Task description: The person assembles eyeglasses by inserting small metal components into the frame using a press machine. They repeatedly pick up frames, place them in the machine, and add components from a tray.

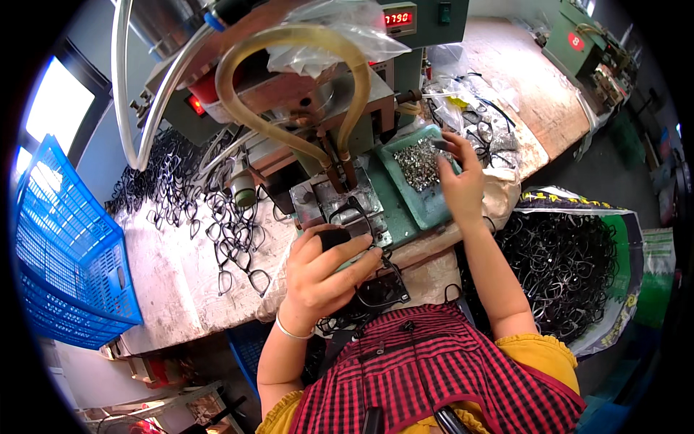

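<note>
Left hand (327, 273) is pinching a black eyeglass frame (352, 233) steady just below the machine's fixture (334, 200), while right hand (460, 181), fingertips pressed together, is picking small metal parts (418, 163) from the green tray (426, 206) under it.

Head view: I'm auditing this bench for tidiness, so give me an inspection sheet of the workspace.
Surface: worn pale bench top, stained.
Job's things: dark eyeglass frame at the machine's metal fixture; green tray of small metal parts.
Clutter: loose black frames spread on the bench; a sack of frames to the right.
Grippers: left hand holds the frame; right hand picks in the tray.
Cables: yellowish hoses loop over the machine.
Surroundings: blue crate, second green machine.
</note>
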The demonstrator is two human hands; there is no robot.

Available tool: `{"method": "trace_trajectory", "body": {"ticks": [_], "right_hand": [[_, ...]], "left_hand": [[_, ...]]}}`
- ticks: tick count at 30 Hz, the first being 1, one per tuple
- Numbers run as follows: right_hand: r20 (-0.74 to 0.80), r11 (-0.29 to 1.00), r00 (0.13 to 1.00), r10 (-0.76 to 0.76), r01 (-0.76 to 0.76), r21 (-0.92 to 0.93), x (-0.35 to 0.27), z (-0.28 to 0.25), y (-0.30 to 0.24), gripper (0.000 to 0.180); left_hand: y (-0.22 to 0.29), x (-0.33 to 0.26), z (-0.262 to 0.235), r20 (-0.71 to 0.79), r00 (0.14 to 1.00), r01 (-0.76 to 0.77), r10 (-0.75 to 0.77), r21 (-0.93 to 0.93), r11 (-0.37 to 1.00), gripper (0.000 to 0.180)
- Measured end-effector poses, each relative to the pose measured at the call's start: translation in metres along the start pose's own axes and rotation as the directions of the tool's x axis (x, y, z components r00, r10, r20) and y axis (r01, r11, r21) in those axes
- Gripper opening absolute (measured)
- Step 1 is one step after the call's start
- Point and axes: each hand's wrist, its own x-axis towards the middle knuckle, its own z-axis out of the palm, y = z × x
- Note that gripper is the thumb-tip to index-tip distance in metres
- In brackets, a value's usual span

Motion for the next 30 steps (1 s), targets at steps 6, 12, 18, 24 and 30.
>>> {"method": "trace_trajectory", "body": {"ticks": [6, 12, 18, 24, 30], "right_hand": [[0.300, 0.847, 0.952, -0.062, 0.209, -0.488, -0.025, -0.033, 0.016, 0.016], [0.289, 0.730, 0.947, -0.142, 0.297, -0.615, -0.027, -0.016, 0.023, 0.013], [0.133, 0.926, 0.988, -0.076, 0.119, -0.358, -0.040, -0.018, 0.018, 0.015], [0.103, 0.923, 0.952, -0.289, 0.306, -0.234, -0.023, 0.001, -0.011, 0.012], [0.085, 0.934, 0.970, -0.230, 0.244, -0.260, -0.030, -0.007, 0.011, 0.013]], "left_hand": [[-0.003, -0.005, 0.001, 0.045, 0.999, 0.023, -0.021, -0.038, 0.999, 0.036], [0.021, -0.022, 0.003, -0.004, 0.985, 0.174, -0.175, -0.020, 0.984, 0.034], [0.043, -0.068, -0.057, -0.493, 0.814, 0.516, -0.307, 0.371, 0.772, 0.008], [-0.043, -0.100, -0.106, -0.425, 0.654, 0.729, -0.626, 0.576, 0.371, 0.012], [-0.101, -0.228, -0.044, -0.353, 0.246, 0.849, -0.903, 0.528, 0.025, 0.012]]}}
